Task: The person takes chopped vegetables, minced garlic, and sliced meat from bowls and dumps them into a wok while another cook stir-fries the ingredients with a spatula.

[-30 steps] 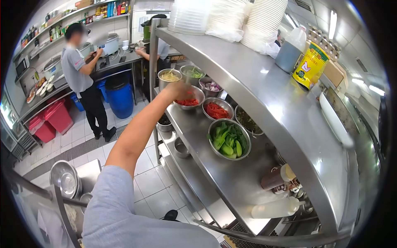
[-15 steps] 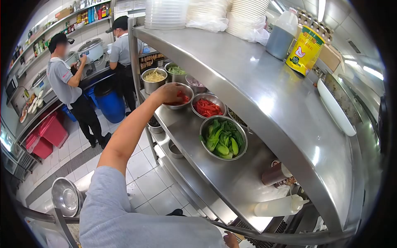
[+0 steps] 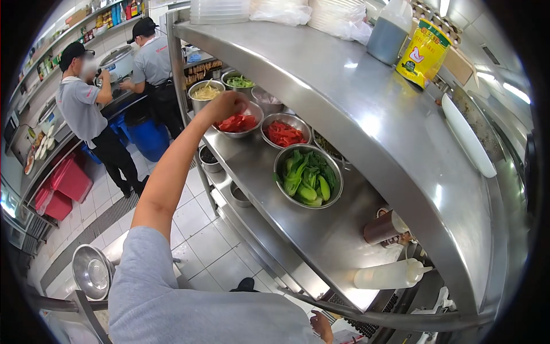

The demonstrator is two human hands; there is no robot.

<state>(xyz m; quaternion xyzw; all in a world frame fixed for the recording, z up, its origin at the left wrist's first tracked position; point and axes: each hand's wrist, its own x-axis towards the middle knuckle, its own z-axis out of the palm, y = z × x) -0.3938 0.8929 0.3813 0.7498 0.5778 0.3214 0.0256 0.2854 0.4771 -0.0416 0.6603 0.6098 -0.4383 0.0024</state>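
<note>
My left hand (image 3: 230,105) is just above the rim of a steel bowl of red strips (image 3: 236,122). Its fingers are curled together, and whatever they may hold is hidden. The strips look like cut pepper. Close by are a second bowl of red strips (image 3: 285,133), a pot of pale yellow strips (image 3: 206,93), a pot of cut greens (image 3: 239,82) and a bowl of leafy green bok choy (image 3: 308,179). At the bottom edge my right hand (image 3: 322,327) hangs low, partly cut off, its fingers loosely apart with nothing visible in them.
Above the bowls runs a steel upper shelf (image 3: 344,86) carrying a yellow can (image 3: 423,54), a jug of dark liquid (image 3: 389,34) and stacked containers. Squeeze bottles (image 3: 387,275) lie on the lower shelf. Two people (image 3: 86,103) stand at the back left counter near a blue bin (image 3: 146,135).
My left hand has lifted out of the red strips to above the bowl's far rim. The view has shifted slightly. The person at the far left has turned, with hands near the other person.
</note>
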